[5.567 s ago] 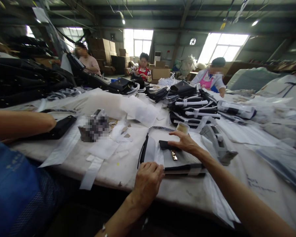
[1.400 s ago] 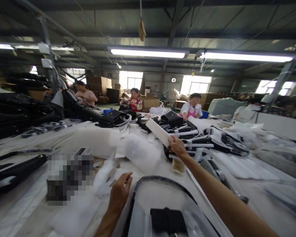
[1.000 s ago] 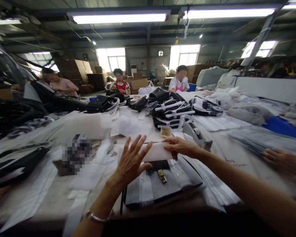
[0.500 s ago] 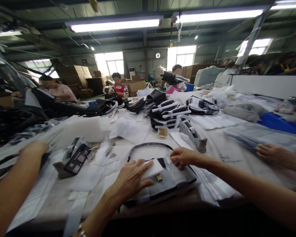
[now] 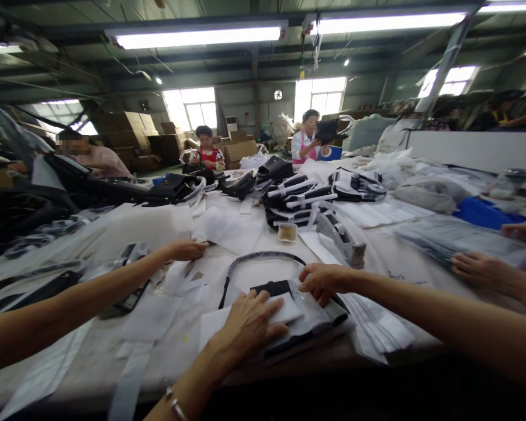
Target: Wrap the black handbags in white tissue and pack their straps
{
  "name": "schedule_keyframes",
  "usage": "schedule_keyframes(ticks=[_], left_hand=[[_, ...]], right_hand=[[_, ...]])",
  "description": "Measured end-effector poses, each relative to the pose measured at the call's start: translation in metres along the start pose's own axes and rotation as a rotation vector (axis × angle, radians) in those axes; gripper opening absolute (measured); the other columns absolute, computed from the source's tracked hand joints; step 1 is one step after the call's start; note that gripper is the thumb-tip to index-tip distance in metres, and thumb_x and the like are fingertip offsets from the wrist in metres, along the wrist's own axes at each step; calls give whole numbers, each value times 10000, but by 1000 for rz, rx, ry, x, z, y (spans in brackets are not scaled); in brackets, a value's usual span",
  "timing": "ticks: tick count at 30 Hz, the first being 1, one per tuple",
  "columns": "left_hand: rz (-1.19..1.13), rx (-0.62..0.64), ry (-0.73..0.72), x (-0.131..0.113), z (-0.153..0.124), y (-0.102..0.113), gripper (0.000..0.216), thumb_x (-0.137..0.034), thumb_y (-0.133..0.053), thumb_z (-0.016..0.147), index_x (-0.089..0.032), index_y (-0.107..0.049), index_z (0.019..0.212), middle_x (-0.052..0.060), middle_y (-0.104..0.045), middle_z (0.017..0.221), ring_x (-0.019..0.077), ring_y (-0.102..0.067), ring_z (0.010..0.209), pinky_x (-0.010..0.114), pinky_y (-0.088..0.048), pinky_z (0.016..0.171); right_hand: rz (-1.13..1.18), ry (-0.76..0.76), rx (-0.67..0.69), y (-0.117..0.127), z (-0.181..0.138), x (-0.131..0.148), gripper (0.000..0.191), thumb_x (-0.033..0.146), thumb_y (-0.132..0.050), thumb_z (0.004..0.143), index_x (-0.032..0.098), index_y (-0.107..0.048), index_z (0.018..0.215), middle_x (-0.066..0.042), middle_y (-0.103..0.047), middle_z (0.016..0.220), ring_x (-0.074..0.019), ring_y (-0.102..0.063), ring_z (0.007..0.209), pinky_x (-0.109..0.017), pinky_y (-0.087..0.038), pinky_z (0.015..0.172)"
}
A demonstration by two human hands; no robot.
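Observation:
A black handbag lies flat at the table's front edge, and its wrapped handle arches away from me. My left hand rests on a folded white sheet over the bag, fingers spread and thumb apart. At the bag's far right side, my right hand has its fingers bent together on a piece of clear plastic wrap. Its fingertips are partly hidden. Part of the bag's front is covered by the sheet and the wrap.
Co-workers' hands reach in at left and right. A tape dispenser and a small dish stand beyond the bag. Stacked black bags lie farther back. White sheets lie to the right.
My left hand and the white sheet have shifted slightly right, and the bag's gold clasp is now covered. The left co-worker's hand has moved right, to the white papers.

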State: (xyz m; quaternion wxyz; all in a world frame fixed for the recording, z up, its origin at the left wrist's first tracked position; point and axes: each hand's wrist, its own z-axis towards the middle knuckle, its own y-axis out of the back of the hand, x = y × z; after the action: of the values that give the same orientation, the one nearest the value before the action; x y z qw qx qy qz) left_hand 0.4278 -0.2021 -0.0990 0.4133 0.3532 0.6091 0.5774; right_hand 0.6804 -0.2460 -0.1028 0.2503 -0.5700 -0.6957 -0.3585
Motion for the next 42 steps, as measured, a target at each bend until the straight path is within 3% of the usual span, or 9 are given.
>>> schedule_keyframes(ticks=[5,10,17,25,30,33,36,42], left_hand=[[-103,-11,-22,6,-3,4,345,-516,-542,931,-310,-628,1194,47,-649,1037,226,-610,942,322,-489,838],[-59,-20,-17,4,2,3,329,-504,-563,921,-316,-635,1181,54,-645,1024,240,-614,926,345,-486,831],[89,-95,-27,-7,18,-2,439,-578,-583,882,-277,-617,1201,91,-627,1037,290,-590,969,428,-475,848],[52,-183,-43,-24,47,-22,426,-518,-638,870,-142,-612,1069,106,-634,1035,292,-573,987,435,-463,881],[-102,-78,-67,-14,44,-9,481,-477,-656,870,-136,-557,1195,113,-626,1173,285,-566,1075,424,-453,952],[-139,-52,27,-2,37,-2,420,-418,-604,917,-164,-546,1246,105,-620,1195,279,-560,1117,408,-447,968],[-151,-43,174,5,35,-4,281,-344,-553,945,-179,-602,1167,98,-624,1139,269,-596,1059,386,-469,916],[-419,-68,238,-1,49,-11,196,-231,-593,891,-185,-629,1078,57,-678,1090,229,-628,1032,330,-457,923]], right_hand=[[175,60,-65,-11,-3,-9,637,158,-732,603,169,-499,1195,70,-533,579,-98,-500,490,-189,-401,455],[430,115,-91,-17,-8,-23,760,164,-712,597,158,-459,1314,62,-572,627,-65,-476,475,-173,-325,457],[585,270,-86,-23,-11,-31,771,230,-792,588,185,-501,1301,78,-569,645,-61,-481,511,-180,-375,500],[559,353,-76,-24,-8,-38,745,312,-843,576,202,-545,1250,99,-506,622,-55,-398,484,-194,-289,458],[446,430,-107,-26,-4,-42,636,326,-815,614,184,-579,1187,91,-499,627,-50,-355,479,-210,-218,456],[391,439,-144,-27,-3,-41,580,321,-785,629,177,-592,1157,93,-481,606,-57,-347,478,-220,-218,457],[345,438,-186,-28,-2,-41,532,328,-755,659,168,-597,1141,94,-468,590,-65,-359,482,-221,-242,462],[320,513,-224,-33,-2,-43,525,367,-714,708,153,-568,1164,105,-454,568,-77,-381,464,-224,-269,447]])
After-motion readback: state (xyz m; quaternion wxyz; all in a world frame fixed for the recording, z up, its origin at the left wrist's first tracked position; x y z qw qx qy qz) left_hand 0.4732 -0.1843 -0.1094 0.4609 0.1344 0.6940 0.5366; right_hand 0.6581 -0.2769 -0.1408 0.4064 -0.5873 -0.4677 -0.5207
